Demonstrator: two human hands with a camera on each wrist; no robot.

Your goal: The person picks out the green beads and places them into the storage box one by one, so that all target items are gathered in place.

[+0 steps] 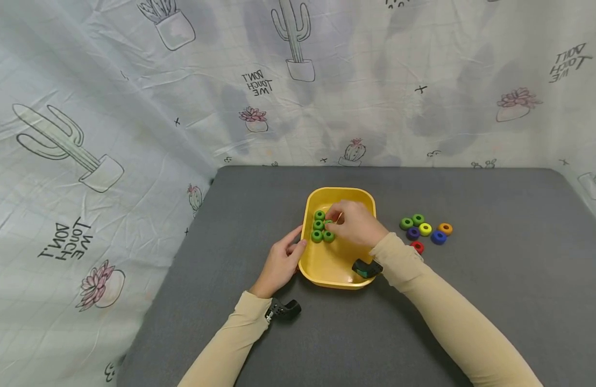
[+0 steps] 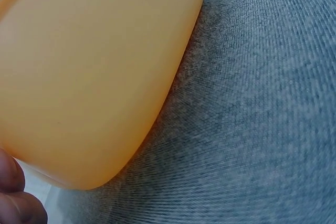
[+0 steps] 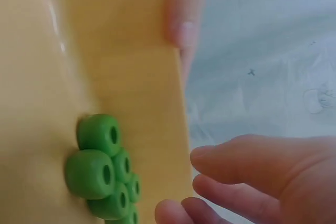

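A yellow tray (image 1: 334, 263) stands on the grey table, tall-walled and rounded at its corners. My left hand (image 1: 278, 266) holds it by the left side, thumb on the rim and fingers along the outer wall; in the left wrist view, fingertips (image 2: 13, 192) show beside that wall. Several green beads (image 1: 317, 236) with round holes lie bunched against the tray's left wall. Over them reaches my right hand (image 1: 357, 221), fingers bent loosely. In the right wrist view, its thumb and fingers (image 3: 239, 158) are parted, with nothing between them, beside the green beads (image 3: 97, 174).
Right of the tray lies a loose group of beads: two green ones (image 1: 406, 223), a yellow bead (image 1: 425, 229), a purple bead (image 1: 412, 233), a blue bead (image 1: 439, 237), an orange bead (image 1: 445, 229) and a red bead (image 1: 417, 246). A cactus-printed curtain (image 1: 375, 97) hangs behind the table (image 1: 496, 279).
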